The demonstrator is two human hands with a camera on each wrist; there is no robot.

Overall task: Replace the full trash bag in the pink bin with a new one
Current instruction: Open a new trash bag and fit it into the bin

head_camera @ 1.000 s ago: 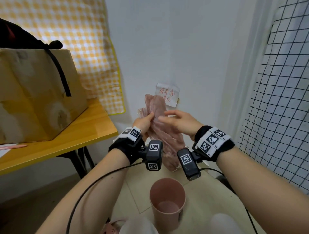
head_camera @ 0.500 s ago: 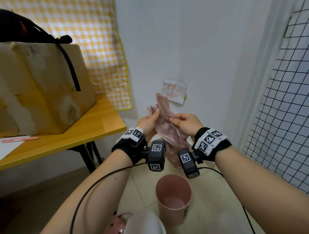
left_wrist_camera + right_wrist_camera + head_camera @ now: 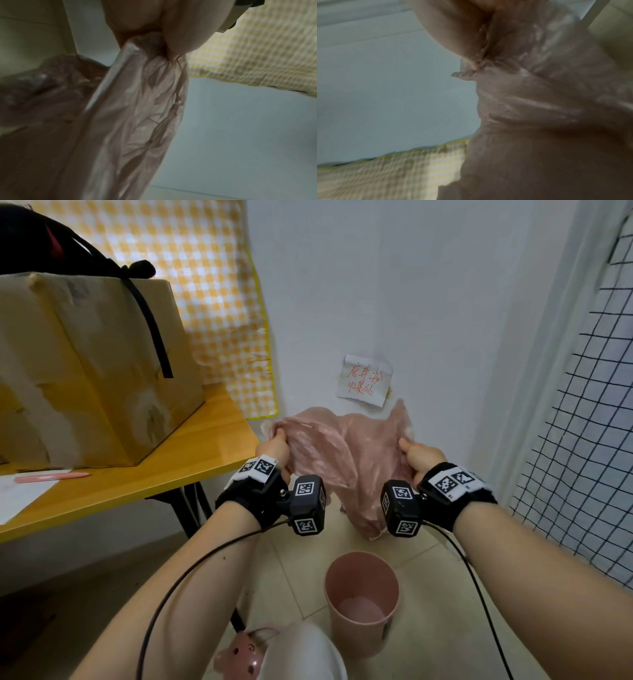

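the left hand [image 3: 275, 447] is gripping one side of a thin pink trash bag [image 3: 356, 460], its thumb and fingers bunching the plastic, and the right hand [image 3: 419, 455] is pinching the opposite side in the same way, so the bag is hanging spread between them in the air in front of a white wall. in the left wrist view the crumpled plastic [image 3: 137, 121] is trailing away from the fingers [image 3: 185, 33], and in the right wrist view, which is blurred, the film [image 3: 539, 108] is gathering under the thumb. the bag's lower end is dangling above the tiled floor, over and behind the pink bin [image 3: 362, 642], which is standing upright below the hands and not touching the bag. a cardboard box [image 3: 92, 371] is sitting on the wooden table [image 3: 144, 484] to the left, and a handwritten note [image 3: 363, 380] is sticking to the wall
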